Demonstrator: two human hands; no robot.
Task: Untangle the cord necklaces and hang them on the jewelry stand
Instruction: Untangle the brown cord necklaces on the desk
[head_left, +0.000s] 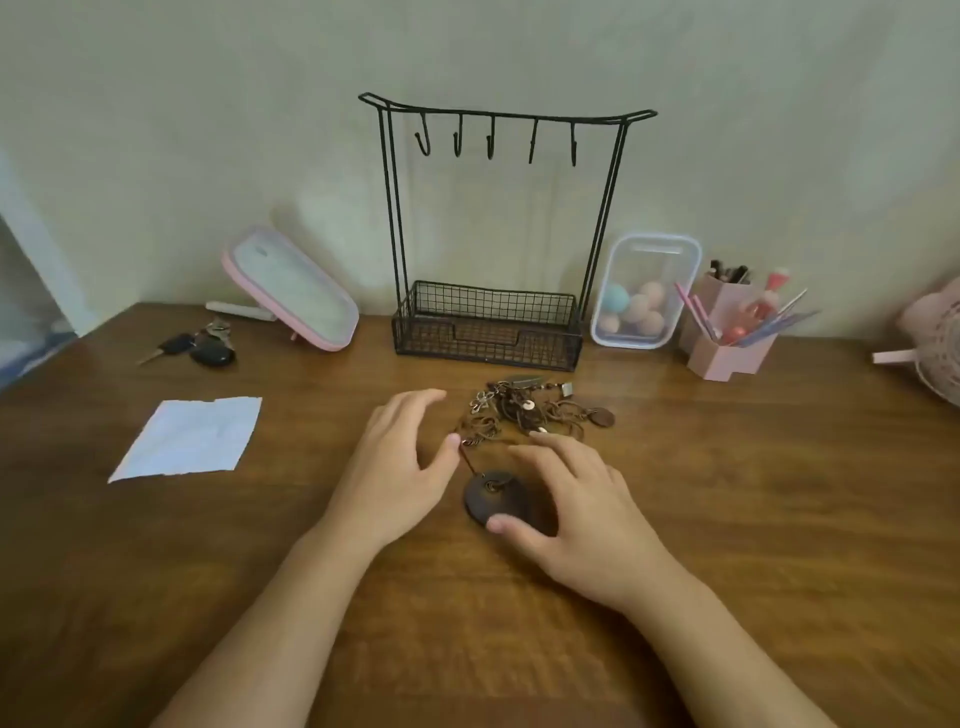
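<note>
- The jewelry stand (488, 338) stands at the upper middle of the frame, against the wall. All five of its hooks (490, 140) are bare, and the wire basket at its foot looks empty too.
- The cord necklaces (519, 415) lie in one knotted heap on the wooden surface (727, 467), at the middle of the frame, just in front of the stand's basket. Cords, beads and small pendants are wound through one another, and how many necklaces there are cannot be counted.
- One piece is partly out of the heap: a dark round pendant (493, 496) lies just below it, joined to it by a short taut run of cord (467, 462).
- The left hand (395, 457), left of the heap, has a wide grip with relaxed fingers and holds nothing. Its thumb tip is at the cord where it leaves the tangle; whether it touches is hard to tell.
- The right hand (571, 499), lower right of the heap, is also wide and loose. Its thumb lies on the near edge of the round pendant, its fingers arch toward the heap, and nothing is pinched.
- Judged from this, the task is at its very start: nothing is hung and no necklace is fully free.
- What is left is nearly everything: teasing each cord loose, then lifting each one to a hook.
</note>
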